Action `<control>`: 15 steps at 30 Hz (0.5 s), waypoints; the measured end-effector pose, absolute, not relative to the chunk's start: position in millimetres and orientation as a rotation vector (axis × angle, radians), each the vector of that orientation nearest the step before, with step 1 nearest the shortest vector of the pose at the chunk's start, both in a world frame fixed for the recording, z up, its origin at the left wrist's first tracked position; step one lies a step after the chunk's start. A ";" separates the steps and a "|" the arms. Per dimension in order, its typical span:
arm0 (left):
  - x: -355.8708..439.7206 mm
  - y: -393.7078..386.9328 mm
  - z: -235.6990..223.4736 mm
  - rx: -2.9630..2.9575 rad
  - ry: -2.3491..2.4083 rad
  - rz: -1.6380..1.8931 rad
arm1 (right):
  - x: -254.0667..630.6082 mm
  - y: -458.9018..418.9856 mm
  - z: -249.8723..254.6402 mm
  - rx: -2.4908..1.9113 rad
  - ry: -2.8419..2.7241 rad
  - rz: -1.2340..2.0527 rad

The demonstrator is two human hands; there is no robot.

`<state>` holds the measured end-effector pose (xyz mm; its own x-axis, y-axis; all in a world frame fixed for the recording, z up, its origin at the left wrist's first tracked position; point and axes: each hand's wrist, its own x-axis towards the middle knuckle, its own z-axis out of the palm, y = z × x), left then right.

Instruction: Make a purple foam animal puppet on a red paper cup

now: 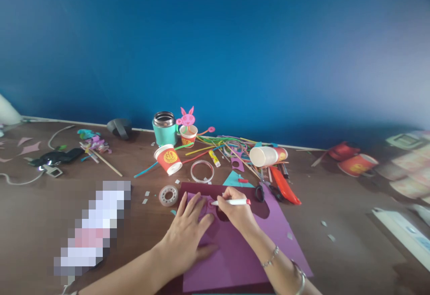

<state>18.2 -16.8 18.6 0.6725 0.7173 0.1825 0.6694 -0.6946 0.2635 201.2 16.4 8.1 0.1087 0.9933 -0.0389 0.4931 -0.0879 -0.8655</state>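
Observation:
My right hand [235, 207] is closed around a white marker [237, 202] with a red end, its tip down on purple paper [231, 259]. Pinkish-red drawn lines show near the tip. Spread flat, my left hand [191, 223] presses on the same paper just left of the marker and covers part of the drawing. A dark maroon sheet [193, 187] shows at the paper's upper side. Just beyond my right hand lie scissors [259, 193] with dark handles. A roll of tape [168, 195] rests left of the paper's top corner.
Behind the paper are a tipped red paper cup [169, 160], a teal mug [164, 129], a cup with a pink rabbit figure [187, 119], coloured pipe cleaners [215, 142], a glue stick [214, 158] and stacked cups [265, 156]. A pixelated object [96, 228] lies at left.

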 end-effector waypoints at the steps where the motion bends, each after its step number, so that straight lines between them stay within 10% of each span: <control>1: 18.1 -16.7 18.7 2.710 1.132 0.407 | 201.2 16.3 8.3 -1.686 -1.466 0.904; 15: 15.9 -12.1 15.6 2.547 1.201 0.498 | 211.7 21.1 22.7 -1.421 -1.060 1.160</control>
<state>15.9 -12.1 15.6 0.5945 0.7820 0.1871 0.6851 -0.6144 0.3914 211.7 21.1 22.7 0.1632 0.9778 -0.1315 0.0429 -0.1402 -0.9892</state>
